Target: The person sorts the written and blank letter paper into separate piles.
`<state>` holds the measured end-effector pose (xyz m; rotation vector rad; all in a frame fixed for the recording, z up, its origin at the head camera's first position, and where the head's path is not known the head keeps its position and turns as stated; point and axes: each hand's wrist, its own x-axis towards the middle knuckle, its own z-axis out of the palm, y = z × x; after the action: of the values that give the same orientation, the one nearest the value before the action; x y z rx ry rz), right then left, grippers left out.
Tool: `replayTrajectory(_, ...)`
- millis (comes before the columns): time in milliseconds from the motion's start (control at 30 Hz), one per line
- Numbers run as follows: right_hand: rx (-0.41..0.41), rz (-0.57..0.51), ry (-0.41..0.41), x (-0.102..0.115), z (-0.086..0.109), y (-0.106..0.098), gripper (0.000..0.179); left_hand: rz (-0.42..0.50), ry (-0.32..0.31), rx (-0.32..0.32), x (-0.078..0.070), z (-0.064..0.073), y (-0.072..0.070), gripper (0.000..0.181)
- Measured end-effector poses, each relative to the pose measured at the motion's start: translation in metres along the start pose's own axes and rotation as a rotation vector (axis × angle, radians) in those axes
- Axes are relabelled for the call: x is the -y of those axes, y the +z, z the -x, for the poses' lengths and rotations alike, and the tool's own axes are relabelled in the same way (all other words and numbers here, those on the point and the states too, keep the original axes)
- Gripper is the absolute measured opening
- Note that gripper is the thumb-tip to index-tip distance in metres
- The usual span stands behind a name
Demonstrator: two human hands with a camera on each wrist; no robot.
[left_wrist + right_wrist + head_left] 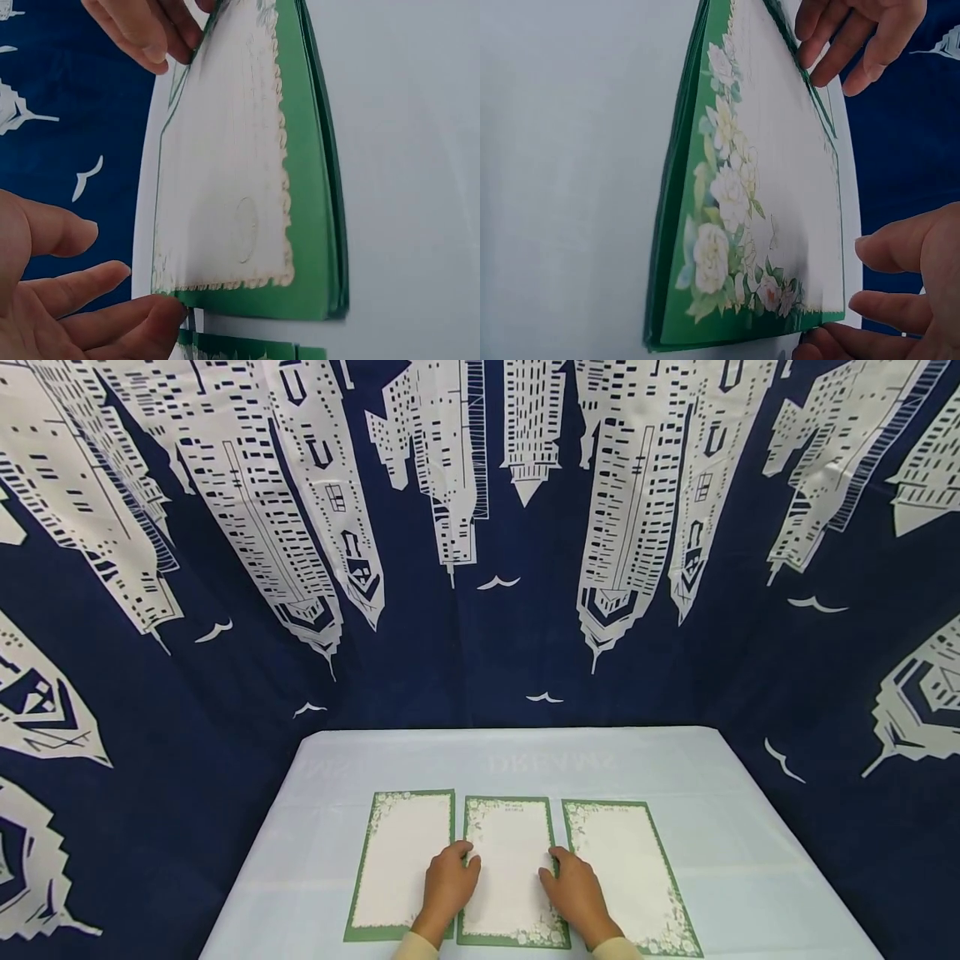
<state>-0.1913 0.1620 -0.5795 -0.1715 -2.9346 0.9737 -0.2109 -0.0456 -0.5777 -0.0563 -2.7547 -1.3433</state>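
Three green-bordered floral paper stacks lie side by side on the table. Between my hands is the middle stack, whose layered edges show in both wrist views. My left hand rests by its left long edge, thumb and fingers apart; in the left wrist view the lower fingertips touch the edge. On the opposite side my right hand has its fingers spread and touches the right edge. The left stack lies partly under my left hand, the right stack partly under my right. Neither hand grips anything.
A pale cloth covers the table. Behind it and along both sides hangs a dark blue curtain printed with white buildings and birds. Faint mirrored lettering shows on the cloth near the far edge.
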Motion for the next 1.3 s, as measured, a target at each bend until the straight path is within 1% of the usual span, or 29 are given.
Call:
replayTrajectory(67, -0.018, 0.004, 0.001, 0.0, 0.001, 0.0, 0.042, -0.009, 0.014, -0.026, 0.0, 0.001, 0.002, 0.023)
replayTrajectory(200, -0.094, -0.015, -0.008, 0.0, 0.001, 0.002, 0.038, 0.029, 0.035, -0.087, 0.0, 0.004, 0.005, 0.019)
replayTrajectory(267, -0.143, -0.051, -0.016, 0.0, 0.001, 0.004, 0.035, 0.084, 0.031, -0.118, 0.001, 0.004, 0.007, 0.02)
replayTrajectory(333, -0.191, -0.113, -0.021, -0.002, 0.0, 0.006, 0.032, 0.155, 0.016, -0.15, 0.002, 0.004, 0.008, 0.023)
replayTrajectory(400, -0.227, -0.19, -0.018, -0.005, -0.002, 0.007, 0.03, 0.236, -0.011, -0.17, 0.003, 0.004, 0.01, 0.029)
replayTrajectory(433, -0.239, -0.227, -0.014, -0.006, -0.003, 0.006, 0.03, 0.278, -0.029, -0.171, 0.004, 0.004, 0.01, 0.031)
replayTrajectory(533, -0.26, -0.313, 0.013, -0.011, -0.005, 0.003, 0.029, 0.381, -0.084, -0.152, 0.006, 0.003, 0.011, 0.038)
replayTrajectory(600, -0.26, -0.348, 0.042, -0.014, -0.004, -0.001, 0.027, 0.425, -0.108, -0.125, 0.007, 0.004, 0.012, 0.041)
replayTrajectory(667, -0.269, -0.359, 0.06, -0.018, -0.003, -0.006, 0.025, 0.447, -0.117, -0.099, 0.006, 0.004, 0.015, 0.041)
replayTrajectory(733, -0.282, -0.362, 0.07, -0.022, -0.002, -0.014, 0.023, 0.457, -0.11, -0.082, 0.003, 0.005, 0.018, 0.039)
replayTrajectory(833, -0.304, -0.346, 0.083, -0.03, -0.001, -0.026, 0.021, 0.472, -0.082, -0.061, -0.005, 0.005, 0.025, 0.035)
replayTrajectory(933, -0.302, -0.323, 0.107, -0.04, -0.001, -0.041, 0.021, 0.467, -0.045, -0.038, -0.015, 0.003, 0.035, 0.032)
replayTrajectory(1067, -0.289, -0.289, 0.128, -0.058, -0.001, -0.06, 0.024, 0.423, 0.002, -0.02, -0.029, -0.002, 0.053, 0.031)
replayTrajectory(1167, -0.295, -0.262, 0.135, -0.071, -0.002, -0.071, 0.025, 0.413, 0.016, 0.004, -0.04, -0.005, 0.068, 0.031)
replayTrajectory(1300, -0.307, -0.234, 0.151, -0.088, -0.004, -0.082, 0.026, 0.435, 0.029, 0.068, -0.052, -0.004, 0.084, 0.03)
